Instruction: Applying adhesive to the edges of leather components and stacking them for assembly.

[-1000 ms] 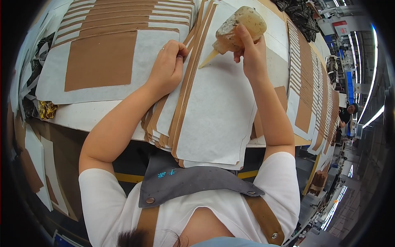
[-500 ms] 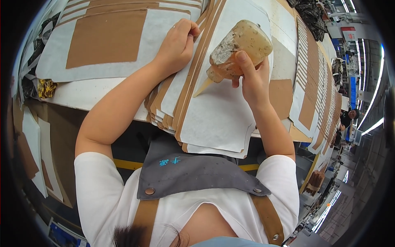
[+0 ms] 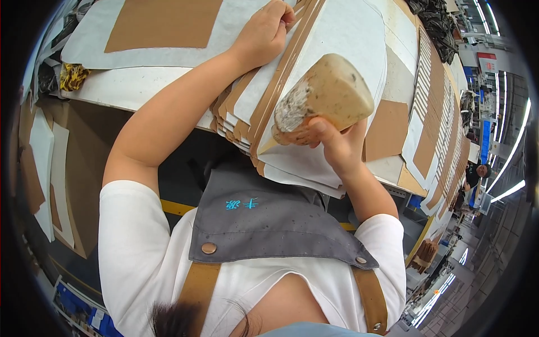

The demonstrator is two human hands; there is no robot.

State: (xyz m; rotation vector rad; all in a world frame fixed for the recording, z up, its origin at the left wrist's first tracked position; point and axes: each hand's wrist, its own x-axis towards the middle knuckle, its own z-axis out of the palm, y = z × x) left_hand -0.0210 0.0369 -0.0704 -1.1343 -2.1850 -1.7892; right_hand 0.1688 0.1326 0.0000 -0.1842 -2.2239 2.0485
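Observation:
My right hand (image 3: 337, 147) is wrapped round a cloudy, stained glue bottle (image 3: 331, 92), held tilted with its base up and to the right. Its pale pointed nozzle (image 3: 268, 147) points down at the near end of a brown strip on the fanned stack of white-faced cardboard sheets (image 3: 351, 33). Shiny streaks show along the brown edges farther up. My left hand (image 3: 266, 35) rests at the far left side of this stack, its fingers curled in; whatever they pinch is hidden.
Left of the stack lies a white sheet with a brown cardboard panel (image 3: 165, 25). To the right are a brown cardboard piece (image 3: 386, 132) and rows of overlapping sheets (image 3: 435, 123). Black plastic (image 3: 435, 28) sits at the far right. Boards (image 3: 42, 168) stand below the table at left.
The bottle has come nearer and lower, its nozzle now at the near end of the brown strips. My left hand has shifted up and right in the view, which has itself moved.

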